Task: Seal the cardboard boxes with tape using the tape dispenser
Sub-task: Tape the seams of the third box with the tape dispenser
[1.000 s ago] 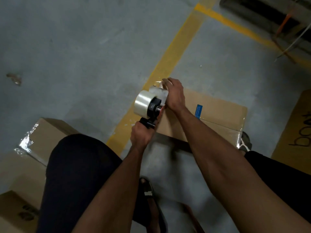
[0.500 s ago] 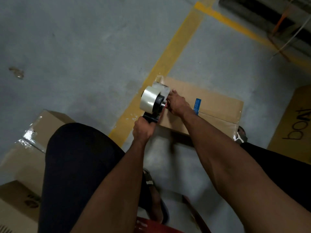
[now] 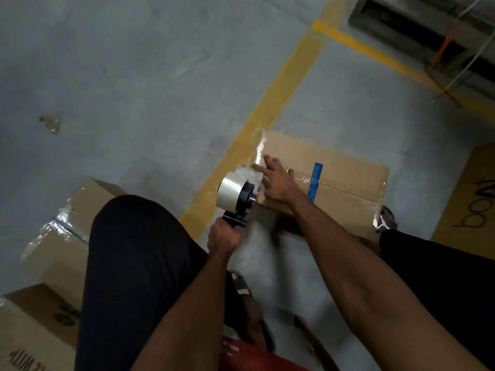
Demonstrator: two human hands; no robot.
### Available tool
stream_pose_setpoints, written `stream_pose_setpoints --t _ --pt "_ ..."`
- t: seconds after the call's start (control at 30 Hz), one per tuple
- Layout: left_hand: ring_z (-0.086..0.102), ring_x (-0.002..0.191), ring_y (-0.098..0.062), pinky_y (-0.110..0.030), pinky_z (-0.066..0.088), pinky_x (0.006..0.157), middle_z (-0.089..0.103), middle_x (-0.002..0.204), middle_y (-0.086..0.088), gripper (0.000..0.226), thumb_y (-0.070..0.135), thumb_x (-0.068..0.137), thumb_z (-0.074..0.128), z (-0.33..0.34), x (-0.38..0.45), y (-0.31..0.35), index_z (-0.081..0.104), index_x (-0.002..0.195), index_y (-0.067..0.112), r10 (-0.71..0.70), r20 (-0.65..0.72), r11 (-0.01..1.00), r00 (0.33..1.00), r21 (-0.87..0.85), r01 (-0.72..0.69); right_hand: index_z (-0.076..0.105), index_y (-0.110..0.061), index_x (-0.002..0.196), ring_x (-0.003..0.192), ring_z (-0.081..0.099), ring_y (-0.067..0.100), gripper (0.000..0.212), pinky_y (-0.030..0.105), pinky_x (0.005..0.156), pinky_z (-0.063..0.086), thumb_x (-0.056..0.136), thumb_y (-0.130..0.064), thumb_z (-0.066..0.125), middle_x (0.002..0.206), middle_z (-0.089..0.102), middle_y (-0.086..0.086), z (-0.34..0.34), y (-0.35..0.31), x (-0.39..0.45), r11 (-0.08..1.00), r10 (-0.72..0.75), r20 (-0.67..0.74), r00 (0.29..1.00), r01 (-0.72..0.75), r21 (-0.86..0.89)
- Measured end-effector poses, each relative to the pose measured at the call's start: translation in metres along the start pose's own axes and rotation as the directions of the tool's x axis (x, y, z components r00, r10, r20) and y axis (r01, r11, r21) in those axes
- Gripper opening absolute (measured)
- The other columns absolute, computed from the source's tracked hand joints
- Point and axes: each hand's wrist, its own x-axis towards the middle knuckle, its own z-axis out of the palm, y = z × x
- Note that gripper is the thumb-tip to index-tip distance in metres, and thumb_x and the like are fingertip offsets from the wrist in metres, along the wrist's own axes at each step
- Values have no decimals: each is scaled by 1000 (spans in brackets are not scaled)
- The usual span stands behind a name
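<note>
Cardboard box (image 3: pixel 345 183) sits on the concrete floor (image 3: pixel 134 76) straight ahead, partly over a yellow floor line (image 3: pixel 284 84), flaps closed, a blue label (image 3: pixel 314 180) crossing the centre seam. Left hand (image 3: pixel 223 241) is clamped on the handle of the tape dispenser (image 3: pixel 238 196), whose head sits at the box's left top edge. Clear tape (image 3: pixel 259 148) shows along that left edge from the far corner down to the dispenser. Right hand (image 3: pixel 277 180) lies on the box top just beside the dispenser, fingers straight and spread, pressing down near the tape, gripping nothing. My read: mid-run on the left edge strip, right hand smoothing or anchoring while the left pulls. Next move likely needs the dispenser drawn past the near corner and down the side, then tilted so the blade cuts, with the right hand holding the box so it doesn't slide. Can't tell whether the centre seam carries fresh tape; some glossy film shows near the label. Two more boxes (image 3: pixel 64 223) sit at the left, wrapped with shiny tape.
</note>
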Motion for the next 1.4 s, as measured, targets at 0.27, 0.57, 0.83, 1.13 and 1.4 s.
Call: stream_pose_setpoints --t 0.27,0.57,0.83,1.13,1.4 --pt "60 112 -44 -34 42 78 63 119 -19 38 28 85 61 0 11 3 59 115 5 5 18 1000 1000 -2 -5 27 -32 158 157 1 34 125 68 120 19 57 -43 98 172 -10 -3 22 6 -12 978 -15 -73 997 -1 -208" --pt "65 107 -42 -39 52 81 69 116 -18 46 39 82 66 4 59 50 66 119 12 150 39 988 988 38 -152 27 -33 158 157 -2 37 115 76 113 21 65 -22 95 172 -8 -6 -19 28 8 994 98 -112 989 -104 -45" --pt "65 105 -43 -32 47 73 70 114 -18 44 38 81 64 11 66 31 67 117 13 124 60 991 990 42 -127 6 -53 158 158 -4 35 134 73 114 18 63 -24 97 171 -13 -11 -17 29 12 991 119 -95 988 -125 -56" --pt "62 113 -42 -39 52 87 67 124 -16 62 51 74 64 20 65 11 63 125 15 11 109 998 994 53 -17 0 -59 155 157 -3 37 127 75 114 20 67 -50 91 171 -12 -8 -18 28 10 993 95 -125 988 -103 -59" --pt "65 108 -38 -40 56 85 69 120 -11 62 58 74 68 27 79 5 62 124 21 -3 114 994 994 109 -9 58 -28 144 143 44 30 90 48 114 36 65 -73 60 156 46 9 -55 -18 9 870 213 -76 974 -154 469"
